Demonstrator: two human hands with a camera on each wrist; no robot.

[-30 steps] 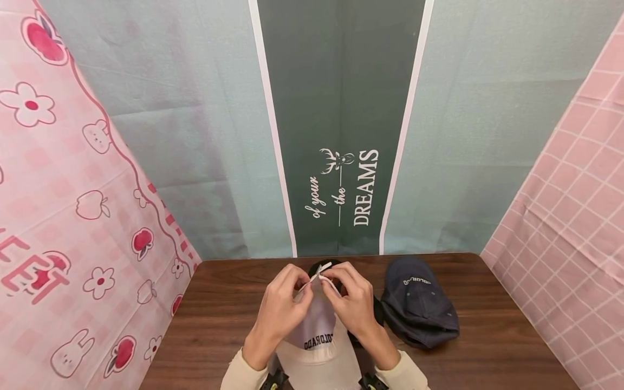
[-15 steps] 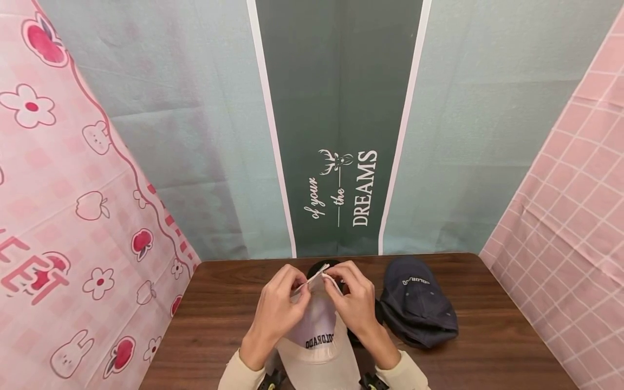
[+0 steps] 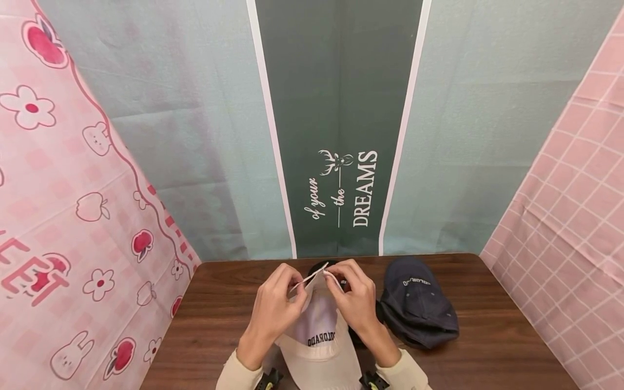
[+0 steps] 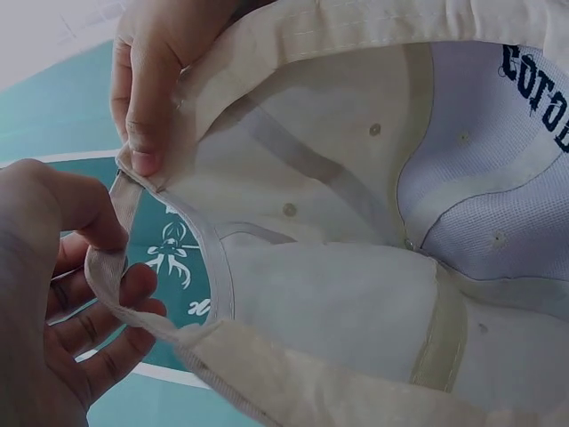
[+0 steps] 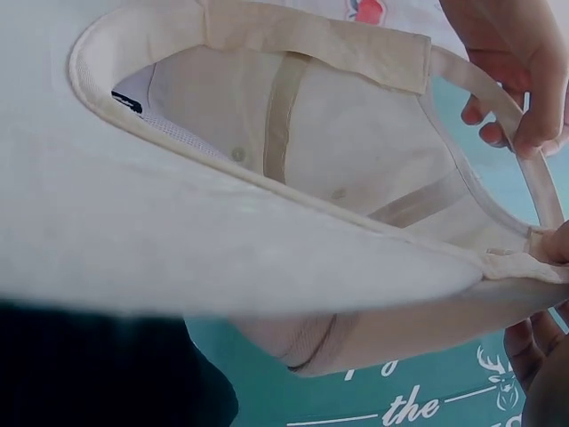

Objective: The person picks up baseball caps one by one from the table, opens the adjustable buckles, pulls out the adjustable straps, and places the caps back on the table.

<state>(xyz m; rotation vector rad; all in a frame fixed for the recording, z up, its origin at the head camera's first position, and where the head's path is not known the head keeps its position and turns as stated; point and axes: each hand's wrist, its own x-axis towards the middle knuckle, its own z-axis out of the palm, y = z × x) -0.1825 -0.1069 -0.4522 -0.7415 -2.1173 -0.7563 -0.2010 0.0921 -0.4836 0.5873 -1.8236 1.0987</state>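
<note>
A cream cap (image 3: 322, 365) with dark COLORADO lettering is held over the table, its inside facing the head camera and its brim toward the person. My left hand (image 3: 277, 303) pinches the cap's back strap (image 4: 108, 276) between thumb and fingers. My right hand (image 3: 358, 300) grips the cap's edge where the strap meets it, thumb on the cream fabric. In the right wrist view the strap (image 5: 498, 98) bows out across the rear opening, running from one side of the cap to the fingers at the other.
A navy cap (image 3: 416, 303) lies on the brown wooden table (image 3: 502, 336), right of my hands. Something black (image 3: 319, 266) shows behind the cream cap, mostly hidden. Pink printed cloth (image 3: 102, 216) hangs at the left, pink checked cloth (image 3: 565, 216) at the right.
The strap's free end above my fingers has shifted slightly, and my left hand has drawn a little to the left. Both hands keep their hold on the cream cap.
</note>
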